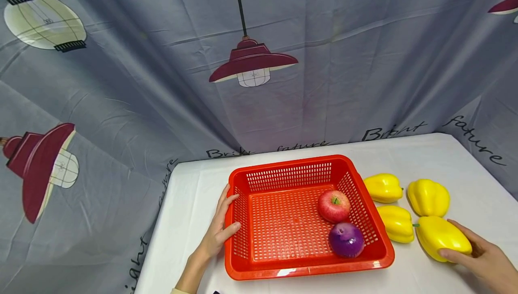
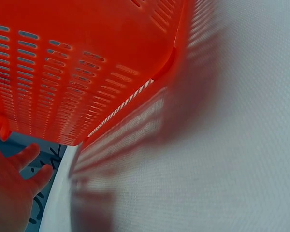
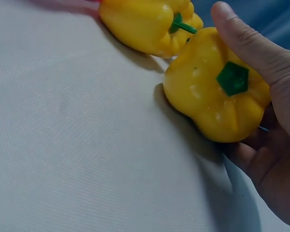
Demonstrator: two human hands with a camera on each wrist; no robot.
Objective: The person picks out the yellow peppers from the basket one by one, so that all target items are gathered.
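Note:
At the left side of the red plastic basket (image 1: 291, 267), my left hand (image 1: 220, 226) holds the rim, its thumb hooked over the edge. The left wrist view catches that hand (image 2: 14, 181) low beside the basket's slotted wall (image 2: 63, 72), two fingers sticking out. A yellow bell pepper (image 1: 443, 238) is gripped by my right hand (image 1: 485, 256), thumb on the near side and fingers round the far side. In the right wrist view this pepper (image 3: 215, 89) shows its green stem end towards the camera. Inside the basket, a red apple (image 1: 333, 206) sits behind a glossy round purple onion-like item (image 1: 346, 240).
Right of the basket lie three more yellow bell peppers, one at the back right (image 1: 429, 197), one behind (image 1: 383, 188) and one by the basket wall (image 1: 395, 224). A white cloth covers the table (image 1: 194, 190). Grey printed curtains (image 1: 323, 82) hang behind and beside it.

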